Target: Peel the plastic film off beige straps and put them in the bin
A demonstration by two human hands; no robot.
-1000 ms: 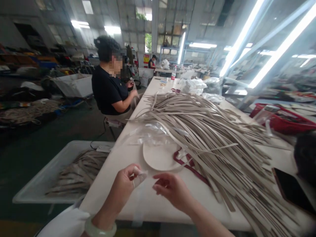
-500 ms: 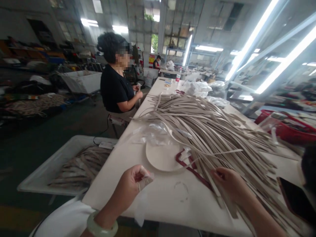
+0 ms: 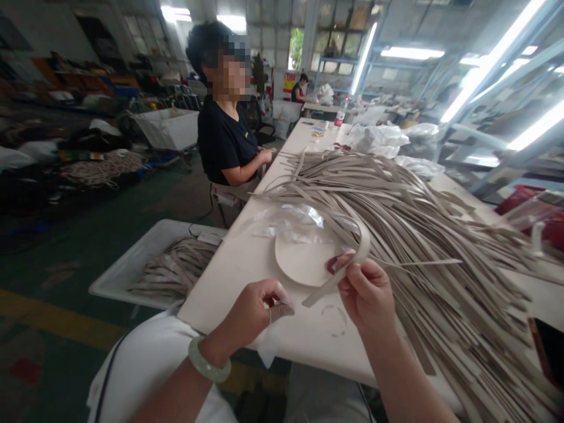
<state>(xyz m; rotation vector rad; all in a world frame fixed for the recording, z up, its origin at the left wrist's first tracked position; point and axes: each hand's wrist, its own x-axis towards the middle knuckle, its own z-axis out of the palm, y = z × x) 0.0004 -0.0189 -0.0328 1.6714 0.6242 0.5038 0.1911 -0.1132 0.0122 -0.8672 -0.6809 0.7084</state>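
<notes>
Head view: the right hand (image 3: 368, 296) holds a curved beige strip (image 3: 363, 244) in a narrow grip above a round cream disc (image 3: 299, 264) on the white surface (image 3: 299, 335); the left hand (image 3: 251, 311) pinches a small pale scrap (image 3: 282, 309) by the surface's near edge.

Grey-beige strips (image 3: 423, 247) beside a pale green bangle (image 3: 208, 359).

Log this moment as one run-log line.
left hand: pinches small beige scrap | right hand: holds bent beige strap | nearby: strap pile on white table
</notes>
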